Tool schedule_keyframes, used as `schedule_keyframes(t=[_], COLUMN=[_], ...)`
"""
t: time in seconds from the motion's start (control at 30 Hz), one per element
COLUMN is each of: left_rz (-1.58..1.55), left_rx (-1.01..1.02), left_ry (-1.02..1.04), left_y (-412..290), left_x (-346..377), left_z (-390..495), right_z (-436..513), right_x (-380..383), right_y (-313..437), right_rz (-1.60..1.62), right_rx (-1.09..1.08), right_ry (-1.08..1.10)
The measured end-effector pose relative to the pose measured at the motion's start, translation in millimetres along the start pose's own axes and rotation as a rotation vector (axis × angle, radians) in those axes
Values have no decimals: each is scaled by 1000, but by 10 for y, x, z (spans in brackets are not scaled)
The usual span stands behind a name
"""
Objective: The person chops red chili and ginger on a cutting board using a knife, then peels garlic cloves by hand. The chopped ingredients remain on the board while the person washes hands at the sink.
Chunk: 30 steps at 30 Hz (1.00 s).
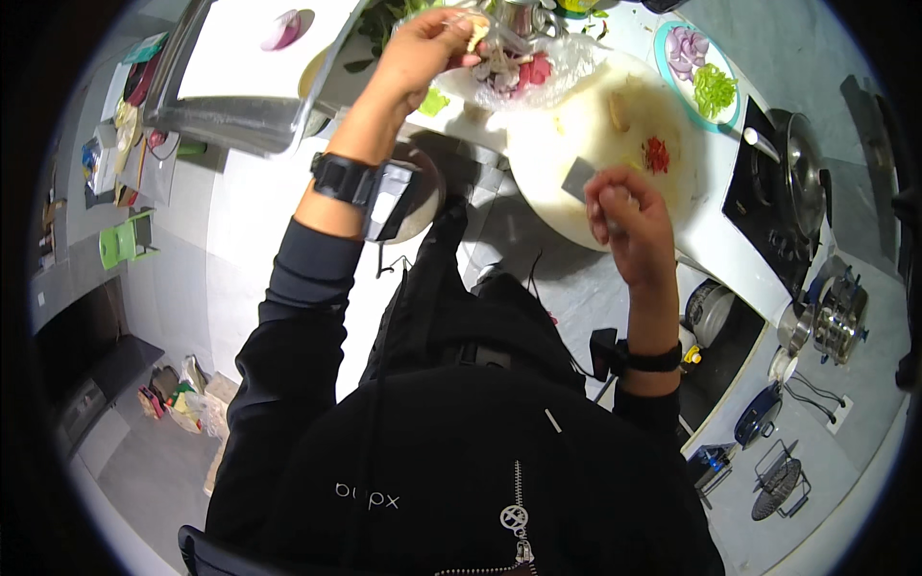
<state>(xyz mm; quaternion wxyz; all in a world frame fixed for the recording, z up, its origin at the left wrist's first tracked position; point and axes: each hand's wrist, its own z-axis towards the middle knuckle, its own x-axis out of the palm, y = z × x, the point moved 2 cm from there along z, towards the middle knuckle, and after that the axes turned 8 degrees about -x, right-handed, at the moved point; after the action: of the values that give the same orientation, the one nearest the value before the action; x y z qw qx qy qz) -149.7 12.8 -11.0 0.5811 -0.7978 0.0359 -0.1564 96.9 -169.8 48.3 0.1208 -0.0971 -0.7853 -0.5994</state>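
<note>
My left hand (441,45) pinches a small pale yellow food piece (477,32), too small to name surely, above a clear plastic bag (576,61) holding pale and pinkish-red scraps. My right hand (625,216) is closed around the handle of a knife, whose broad grey blade (578,180) points up and left over a round white cutting board (540,151). Chopped red pepper (655,154) lies on the board, with a light brown piece (619,111) farther back. An oval turquoise-rimmed plate (659,54) beyond it carries cut purple onion (686,50) and sliced green vegetable (714,90).
A black cooktop (760,194) with a lidded pan (803,165) stands right of the board. A metal cup (517,18) and green leaves (374,32) are at the back. At the upper left is a clear-walled bin (230,119); a round stool (425,191) sits below my left forearm.
</note>
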Motion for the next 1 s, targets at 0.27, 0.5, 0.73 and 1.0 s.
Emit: schedule_keyframes(t=[0.27, 0.5, 0.73, 1.0], left_rz=[-240, -255, -255, -406], left_rx=[-233, -401, -168, -7], left_ry=[-245, -483, -921, -1083], left_y=[737, 1802, 3366, 5328], left_x=[242, -246, -1674, -2797], left_z=[-1805, -2886, -3807, -4232], right_z=[-1192, -755, 646, 1732], right_x=[-833, -1250, -1807, -2211], right_y=[-2010, -4154, -6297, -7751], right_rz=[-73, -274, -1274, -1438], right_rx=[491, 404, 335, 165], right_ry=[-1, -354, -291, -208])
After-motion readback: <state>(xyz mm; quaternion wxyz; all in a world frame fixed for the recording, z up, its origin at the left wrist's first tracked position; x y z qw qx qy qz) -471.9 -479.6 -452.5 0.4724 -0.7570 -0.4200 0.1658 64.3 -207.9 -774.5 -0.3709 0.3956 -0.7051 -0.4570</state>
